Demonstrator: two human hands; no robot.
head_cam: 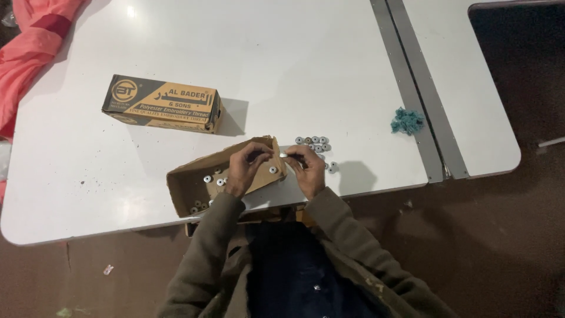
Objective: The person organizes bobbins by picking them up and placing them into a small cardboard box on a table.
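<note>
An open cardboard box (188, 189) lies at the near edge of the white table (294, 70), with several small round metal bobbins (207, 179) inside. My left hand (244, 171) reaches over the box's right end, fingers bent at its wall; whether it grips anything I cannot tell. My right hand (309, 168) sits just right of the box, fingers pinched on a small silvery piece (285, 155) between the two hands. A cluster of several bobbins (315, 143) lies on the table just beyond my right hand.
A closed dark and tan cardboard box (162, 104) lies further back on the left. A teal wad of thread (407, 121) rests by the metal seam strip (412, 88). Pink cloth (35, 41) hangs over the far left corner. Brown floor (500, 235) surrounds the table.
</note>
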